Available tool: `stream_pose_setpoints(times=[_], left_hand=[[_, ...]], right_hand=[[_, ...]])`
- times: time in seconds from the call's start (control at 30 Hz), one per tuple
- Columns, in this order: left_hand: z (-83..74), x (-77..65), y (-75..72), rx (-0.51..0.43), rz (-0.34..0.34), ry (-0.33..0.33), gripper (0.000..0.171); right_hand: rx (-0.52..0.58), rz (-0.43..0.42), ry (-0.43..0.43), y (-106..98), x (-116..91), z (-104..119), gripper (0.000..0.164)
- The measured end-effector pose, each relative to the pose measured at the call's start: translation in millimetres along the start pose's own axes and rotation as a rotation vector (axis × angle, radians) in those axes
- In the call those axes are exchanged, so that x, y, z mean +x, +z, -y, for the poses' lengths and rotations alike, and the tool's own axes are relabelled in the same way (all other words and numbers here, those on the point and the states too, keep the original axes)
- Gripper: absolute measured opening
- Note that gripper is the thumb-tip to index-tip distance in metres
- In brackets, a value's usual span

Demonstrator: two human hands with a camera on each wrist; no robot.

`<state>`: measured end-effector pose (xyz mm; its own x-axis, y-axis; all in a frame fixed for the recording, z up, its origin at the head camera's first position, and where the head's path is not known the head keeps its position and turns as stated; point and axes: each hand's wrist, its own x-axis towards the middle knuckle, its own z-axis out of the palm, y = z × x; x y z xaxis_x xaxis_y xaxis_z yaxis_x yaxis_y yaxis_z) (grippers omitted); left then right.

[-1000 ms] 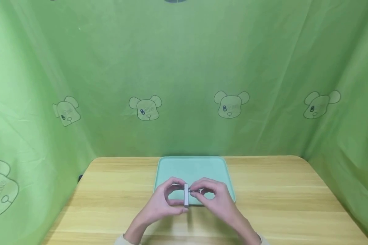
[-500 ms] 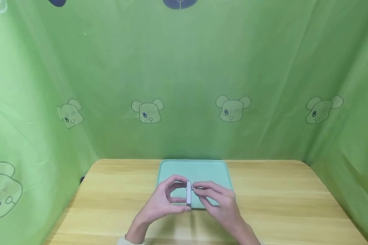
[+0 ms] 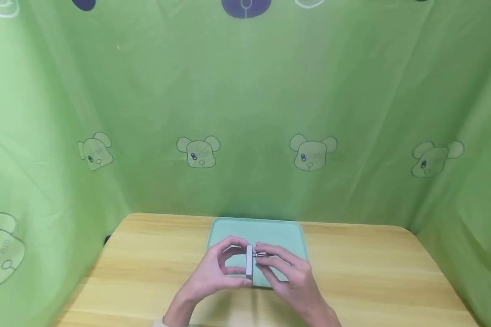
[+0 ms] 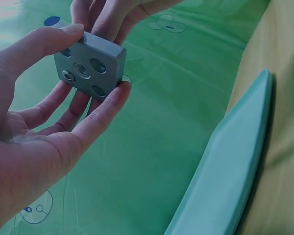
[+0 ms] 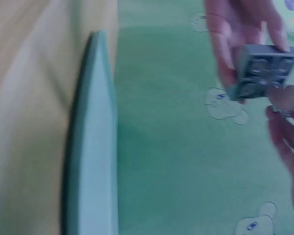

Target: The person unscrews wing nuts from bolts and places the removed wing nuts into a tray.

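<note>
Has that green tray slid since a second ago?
No: in the head view, the green tray keeps its place along the back edge of the table, with no sideways shift visible.

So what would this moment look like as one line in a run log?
left hand: holds metal block by edges | right hand: pinches thin metal piece at block's face | tray: on table

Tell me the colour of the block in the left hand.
The block is grey, seen best in the left wrist view.

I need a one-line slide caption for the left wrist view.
Left hand grips a grey block with round holes, right hand behind it, teal tray at right.
</note>
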<state>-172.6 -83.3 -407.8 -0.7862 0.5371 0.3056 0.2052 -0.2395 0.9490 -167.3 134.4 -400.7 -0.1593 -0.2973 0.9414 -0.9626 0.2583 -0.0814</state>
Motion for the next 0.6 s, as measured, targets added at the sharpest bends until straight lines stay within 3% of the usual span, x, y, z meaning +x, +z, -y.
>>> stream_pose_setpoints(times=[0.1,0.2,0.3,0.37,0.47,0.6], left_hand=[[2.4,2.6,1.3,0.002,-0.013,0.007,0.063],[-1.1,1.6,-1.5,0.010,-0.020,0.026,0.063],[-4.0,2.7,-2.0,0.014,-0.014,0.036,0.063],[-5.6,3.1,-1.8,0.021,-0.013,0.033,0.063],[-8.0,4.6,-2.3,0.038,-0.014,0.030,0.062],[-8.7,10.5,-1.2,0.042,-0.009,0.037,0.062]], right_hand=[[0.065,0.056,0.208,-12.1,-1.9,4.2,0.023],[0.174,0.078,0.532,-18.9,2.5,11.7,0.038],[0.290,0.075,0.859,-24.0,8.0,13.6,0.035],[0.351,0.072,1.022,-26.0,10.5,12.7,0.033],[0.410,0.068,1.147,-27.8,14.1,10.2,0.032],[0.468,0.065,1.226,-28.9,18.4,8.4,0.034]])
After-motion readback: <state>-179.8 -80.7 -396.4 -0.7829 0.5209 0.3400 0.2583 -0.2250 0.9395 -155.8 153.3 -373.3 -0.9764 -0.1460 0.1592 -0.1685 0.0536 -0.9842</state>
